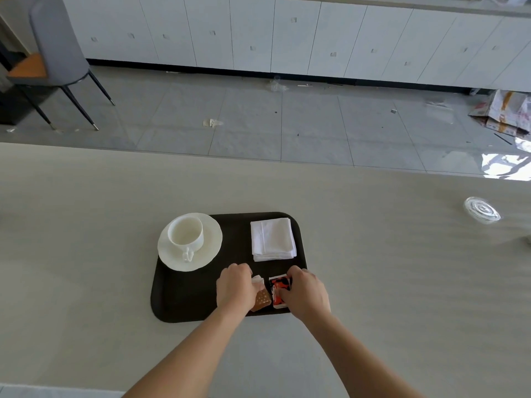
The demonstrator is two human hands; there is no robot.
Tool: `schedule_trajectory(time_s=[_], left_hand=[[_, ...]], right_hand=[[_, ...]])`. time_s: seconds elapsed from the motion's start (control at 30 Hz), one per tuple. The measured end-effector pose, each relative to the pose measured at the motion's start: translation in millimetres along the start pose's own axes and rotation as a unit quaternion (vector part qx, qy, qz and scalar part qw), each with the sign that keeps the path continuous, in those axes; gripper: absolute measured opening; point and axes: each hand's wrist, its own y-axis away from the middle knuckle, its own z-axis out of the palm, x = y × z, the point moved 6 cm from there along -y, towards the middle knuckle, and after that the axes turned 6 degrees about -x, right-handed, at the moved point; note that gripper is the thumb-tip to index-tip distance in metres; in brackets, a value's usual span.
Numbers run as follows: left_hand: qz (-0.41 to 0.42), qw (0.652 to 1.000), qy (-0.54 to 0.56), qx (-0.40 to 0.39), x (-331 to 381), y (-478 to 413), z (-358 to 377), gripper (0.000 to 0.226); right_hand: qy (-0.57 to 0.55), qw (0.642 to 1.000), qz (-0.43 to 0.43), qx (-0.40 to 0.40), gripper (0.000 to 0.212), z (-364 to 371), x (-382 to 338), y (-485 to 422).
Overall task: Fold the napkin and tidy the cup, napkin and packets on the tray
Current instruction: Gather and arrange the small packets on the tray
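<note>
A black tray (pixel 184 300) lies on the beige table. On its far left a white cup (pixel 185 232) stands on a white saucer (pixel 208 248), which overhangs the tray's edge. A folded white napkin (pixel 271 238) lies at the far right of the tray. At the near right, my left hand (pixel 234 285) is closed on a brown dotted packet (pixel 261 298), and my right hand (pixel 307 294) is closed on a red and black packet (pixel 280 287). The two packets lie side by side, partly hidden by my fingers.
A clear plastic lid (pixel 482 210) sits on the table at the far right. Beyond the table's far edge are a tiled floor with scraps, a grey chair (pixel 54 53) at the back left and white cabinets.
</note>
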Motion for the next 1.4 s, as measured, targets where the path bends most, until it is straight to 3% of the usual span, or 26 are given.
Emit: schedule_trajectory(time_s=[0.23, 0.43, 0.67, 0.83, 0.97, 1.2, 1.4], left_hand=[[0.013, 0.999, 0.052, -0.001, 1, 2, 6, 0.015], [0.003, 0.997, 0.042, 0.069, -5, 7, -3, 0.012], [0.001, 0.998, 0.047, 0.041, -4, 5, 6, 0.010], [-0.002, 0.999, 0.046, 0.005, -5, -4, 8, 0.021], [0.001, 0.999, 0.053, 0.000, -5, -7, 10, 0.014], [0.089, 0.995, 0.000, -0.034, 4, -17, 12, 0.008], [0.058, 0.997, 0.039, 0.013, -3, -11, 15, 0.018]], right_hand=[[0.005, 1.000, -0.002, -0.007, 0.018, 0, 0, -2], [0.003, 1.000, -0.002, -0.002, 0.021, 1, 1, -1], [0.001, 1.000, 0.000, 0.002, 0.019, 1, 1, -1], [-0.001, 1.000, -0.002, 0.001, 0.021, 1, 1, 0], [-0.002, 1.000, 0.000, 0.000, 0.021, 0, 1, 1], [0.001, 1.000, -0.006, 0.000, 0.022, 0, 0, 2], [0.000, 1.000, -0.002, 0.001, 0.022, 1, 0, 0]])
